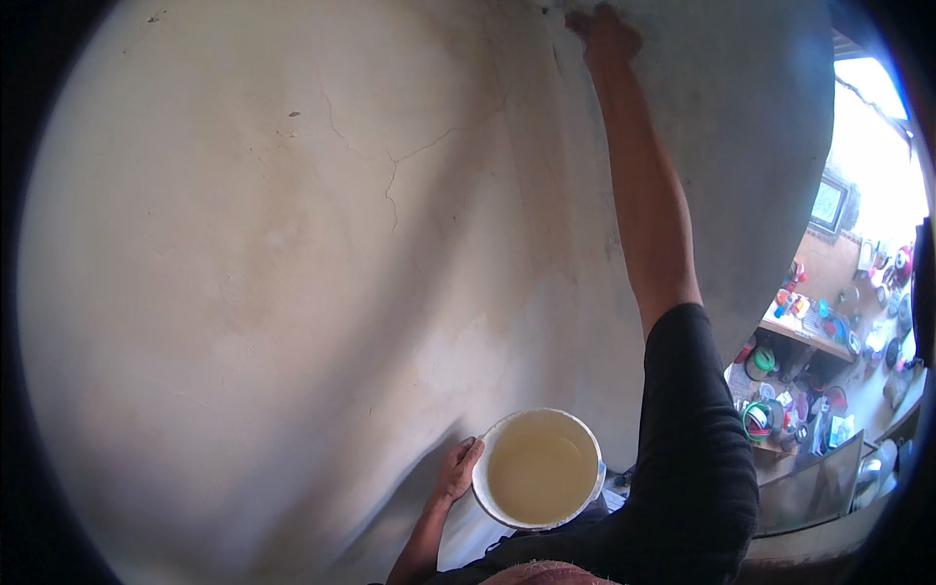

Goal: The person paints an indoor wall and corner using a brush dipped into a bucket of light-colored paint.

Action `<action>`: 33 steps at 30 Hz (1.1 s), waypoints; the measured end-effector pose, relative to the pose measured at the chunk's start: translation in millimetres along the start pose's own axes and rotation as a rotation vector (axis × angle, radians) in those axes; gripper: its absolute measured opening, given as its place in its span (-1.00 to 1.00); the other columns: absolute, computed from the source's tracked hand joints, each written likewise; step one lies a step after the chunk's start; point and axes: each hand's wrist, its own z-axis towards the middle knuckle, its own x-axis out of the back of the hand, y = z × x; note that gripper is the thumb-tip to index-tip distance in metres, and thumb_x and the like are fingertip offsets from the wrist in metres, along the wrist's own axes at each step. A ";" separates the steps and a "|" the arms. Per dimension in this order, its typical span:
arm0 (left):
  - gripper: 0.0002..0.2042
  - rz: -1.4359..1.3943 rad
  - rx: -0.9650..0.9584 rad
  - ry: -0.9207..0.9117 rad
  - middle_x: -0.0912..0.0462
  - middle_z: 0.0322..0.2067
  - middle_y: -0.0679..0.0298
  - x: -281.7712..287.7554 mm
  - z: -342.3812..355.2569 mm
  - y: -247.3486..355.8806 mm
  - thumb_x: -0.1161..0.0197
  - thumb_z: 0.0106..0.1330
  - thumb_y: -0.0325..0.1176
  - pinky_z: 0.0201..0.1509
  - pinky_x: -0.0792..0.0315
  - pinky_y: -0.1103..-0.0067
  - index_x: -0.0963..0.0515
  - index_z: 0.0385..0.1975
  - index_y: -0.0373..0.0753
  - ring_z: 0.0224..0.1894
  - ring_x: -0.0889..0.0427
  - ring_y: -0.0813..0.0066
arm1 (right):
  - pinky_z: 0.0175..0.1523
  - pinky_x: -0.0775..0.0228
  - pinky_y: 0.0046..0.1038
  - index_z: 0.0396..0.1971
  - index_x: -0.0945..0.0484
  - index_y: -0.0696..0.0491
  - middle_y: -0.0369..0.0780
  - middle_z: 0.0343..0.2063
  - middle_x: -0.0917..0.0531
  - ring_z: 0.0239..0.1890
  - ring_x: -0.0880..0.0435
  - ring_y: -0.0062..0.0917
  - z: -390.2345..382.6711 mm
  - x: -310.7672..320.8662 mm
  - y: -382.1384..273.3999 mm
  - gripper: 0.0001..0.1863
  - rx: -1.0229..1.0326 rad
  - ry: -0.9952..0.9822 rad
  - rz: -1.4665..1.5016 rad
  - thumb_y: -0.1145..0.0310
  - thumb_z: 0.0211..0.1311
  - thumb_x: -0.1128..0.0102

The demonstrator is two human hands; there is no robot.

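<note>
My left hand [458, 470] grips the rim of a white bucket [481, 485] at the lower middle. Cloudy tan liquid fills much of it, and the bucket hangs close to the wall. High up, my right arm in a dark sleeve stretches to the top of the view. There my right hand [609, 34] is against the plastered wall [244, 244], near a corner line, with its fingers curled. Whatever it may hold is hidden or too small to name.
Thin branching cracks and small chips mark the pale wall, which fills the left and middle. At the far right, beyond the wall's edge, a wooden table [809, 336] bears colourful kitchen items. A framed picture [828, 203] hangs behind, and a bright opening is above.
</note>
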 end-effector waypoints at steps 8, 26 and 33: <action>-0.63 0.026 -0.046 -0.013 -0.49 -0.46 0.38 0.5 -7.5 21.4 -0.03 0.53 -0.06 -0.20 -0.35 0.58 -0.57 -0.23 -0.28 -0.34 -0.42 0.63 | -0.42 -0.71 -0.26 -0.15 -0.44 0.45 0.01 -0.43 -0.71 -0.49 -0.75 -0.21 -131.2 115.3 -29.2 -0.65 -0.208 0.084 -0.389 0.44 0.22 -0.18; -0.62 0.016 -0.075 -0.012 -0.49 -0.47 0.40 -5.2 -3.2 31.0 -0.05 0.51 -0.04 -0.25 -0.34 0.58 -0.53 -0.28 -0.29 -0.37 -0.42 0.64 | -0.23 -0.67 -0.23 -0.12 -0.49 0.34 0.01 -0.25 -0.70 -0.42 -0.74 -0.16 -15.7 65.3 -3.6 -0.62 0.400 -0.239 -0.596 0.30 0.27 -0.16; -0.64 0.060 -0.048 -0.007 -0.51 -0.46 0.41 8.4 -13.8 19.8 -0.04 0.53 -0.09 -0.23 -0.35 0.59 -0.54 -0.30 -0.28 -0.35 -0.41 0.67 | -0.45 -0.69 -0.17 -0.26 -0.45 0.38 -0.02 -0.45 -0.66 -0.56 -0.72 -0.20 -178.8 160.1 11.5 -0.73 -0.203 0.148 -0.145 0.47 0.19 -0.24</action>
